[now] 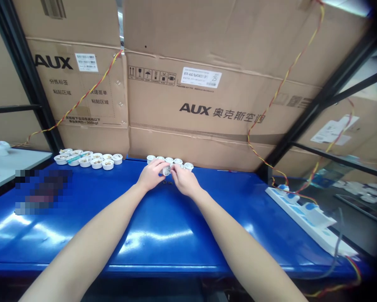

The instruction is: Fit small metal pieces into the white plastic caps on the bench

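Both arms reach across the blue table (163, 218). My left hand (152, 174) is closed on a small round white cup (166, 170), tilted so its face turns toward the camera. My right hand (184, 178) touches the same cup from the right, its fingers pinched together; whether it holds a smaller piece there is too small to tell. Just behind my hands stands a group of similar white cups (150, 159), some partly hidden by the fingers. Small dark bits (167, 182) lie on the table below the held cup.
Several filled white cups (96, 163) stand at the back left. A blurred-out item (46, 191) lies in front of them. On the right is a white power strip (311, 222) with plugs. AUX cardboard (207, 126) walls the back, with red-yellow wires (278, 90) hanging before it.
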Action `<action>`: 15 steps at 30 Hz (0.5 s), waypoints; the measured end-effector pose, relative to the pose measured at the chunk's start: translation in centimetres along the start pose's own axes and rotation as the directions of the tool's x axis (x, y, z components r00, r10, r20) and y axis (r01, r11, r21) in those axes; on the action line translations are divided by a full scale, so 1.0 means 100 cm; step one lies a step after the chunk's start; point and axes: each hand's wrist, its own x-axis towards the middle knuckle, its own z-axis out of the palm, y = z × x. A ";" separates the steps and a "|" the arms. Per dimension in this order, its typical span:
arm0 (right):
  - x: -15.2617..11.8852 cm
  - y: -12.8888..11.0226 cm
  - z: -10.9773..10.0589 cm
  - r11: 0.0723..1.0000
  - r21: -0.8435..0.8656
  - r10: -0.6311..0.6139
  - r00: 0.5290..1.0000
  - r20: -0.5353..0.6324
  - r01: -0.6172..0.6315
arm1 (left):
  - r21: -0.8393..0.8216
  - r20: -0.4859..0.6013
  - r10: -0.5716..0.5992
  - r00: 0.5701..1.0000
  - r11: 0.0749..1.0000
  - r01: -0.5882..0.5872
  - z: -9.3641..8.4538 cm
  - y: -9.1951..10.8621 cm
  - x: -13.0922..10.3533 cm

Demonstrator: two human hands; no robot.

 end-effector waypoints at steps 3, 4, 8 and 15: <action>0.000 0.000 0.001 1.000 0.012 0.000 1.000 -0.012 0.000 | 0.042 0.017 -0.052 0.998 0.998 0.052 -0.002 0.004 0.000; 0.000 -0.001 0.001 1.000 0.018 0.002 1.000 -0.014 -0.002 | 0.056 0.023 -0.061 0.998 0.997 0.060 -0.002 0.005 0.000; 0.000 -0.003 0.003 0.998 0.053 0.027 0.999 -0.037 -0.025 | 0.104 0.018 -0.040 0.999 0.994 0.038 -0.001 0.006 0.000; 0.001 -0.002 0.006 0.989 0.141 0.055 0.991 -0.123 -0.037 | 0.111 -0.025 -0.035 0.999 0.993 0.038 0.001 0.004 -0.002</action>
